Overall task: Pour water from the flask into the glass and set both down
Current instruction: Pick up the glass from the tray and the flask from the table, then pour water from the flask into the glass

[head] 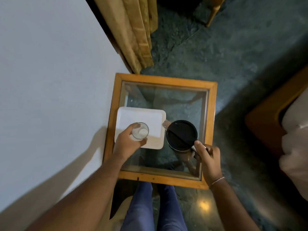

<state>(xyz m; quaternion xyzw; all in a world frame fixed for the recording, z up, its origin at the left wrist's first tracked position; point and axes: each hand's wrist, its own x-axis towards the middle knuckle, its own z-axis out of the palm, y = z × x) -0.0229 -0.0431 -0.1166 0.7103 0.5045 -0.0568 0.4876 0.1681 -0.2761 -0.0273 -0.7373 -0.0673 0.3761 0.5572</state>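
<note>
**Clerk:** Item one, the flask?

**Me:** Flask (pixel 181 135): steel body, black lid, spout pointing far-left. It stands upright at the right of the desk (pixel 212 114), on or just over the glass top; I cannot tell which. My right hand (pixel 209 157) is closed round its handle at the near-right side.

**Clerk:** Item two?

**Me:** Glass (pixel 140 131): clear, upright, over the near part of the white tray (pixel 141 114). My left hand (pixel 128 142) is wrapped round it from the near-left. Whether its base touches the tray I cannot tell.

**Clerk:** Contents?

**Me:** Something pale shows at the bottom. It may be water or only a reflection, so I enter it as uncertain.

**Clerk:** Progress on the task?

**Me:** Judged from this: both vessels in hand, flask not tilted, spout beside the tray and not over the glass, no stream visible. Either the pour is not yet begun or it is done; the view does not settle it. Releasing both on the desk is certainly left.

**Clerk:** Brands, labels, writing?

**Me:** None legible on flask, glass or tray.

**Clerk:** Surroundings?

**Me:** Desk: wooden frame, glass pane, dark green floor (pixel 241 55) visible through it. Pale wall (pixel 50 72) to the left, tan curtain (pixel 133 30) far-left, my blue trouser legs (pixel 141 210) near.
</note>
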